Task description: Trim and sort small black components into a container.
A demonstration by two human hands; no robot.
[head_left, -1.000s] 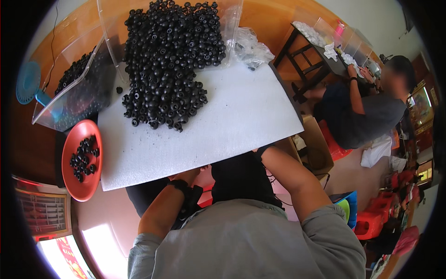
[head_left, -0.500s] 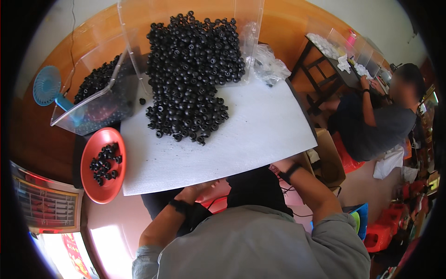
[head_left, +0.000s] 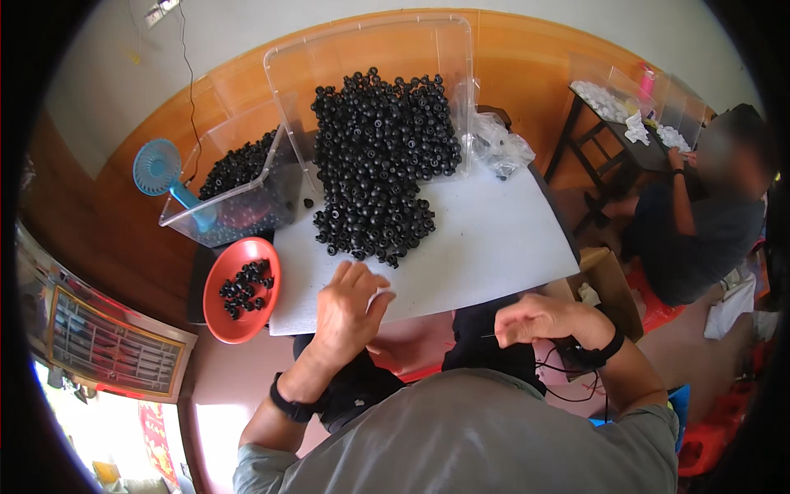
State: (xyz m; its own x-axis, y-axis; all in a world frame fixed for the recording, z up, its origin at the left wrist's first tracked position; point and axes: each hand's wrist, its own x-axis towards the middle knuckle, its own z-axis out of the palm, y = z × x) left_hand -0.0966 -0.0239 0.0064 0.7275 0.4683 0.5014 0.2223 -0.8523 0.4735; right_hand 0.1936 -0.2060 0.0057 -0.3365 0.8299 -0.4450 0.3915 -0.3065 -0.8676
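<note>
A big heap of small round black plastic parts with holes spills from a tipped clear bin onto the white board. Over the board's front edge, just short of the heap, is my left hand, its fingers curved and thumb apart, with nothing visible between them. My right hand is above my lap, closed in a pinch. A thin, needle-like thing sticks out from its fingertips; its exact kind is too small to tell. Both wrists wear black bands.
To the left, a red bowl holds several black parts. Behind it stands a clear bin of more parts, with a blue fan at its side. Clear plastic bags lie at the board's back right. A co-worker sits at another table.
Both hands have risen from below the board's edge. My left hand has reached forward over the board toward the heap; my right now shows a thin thing in its pinch. The view has shifted.
</note>
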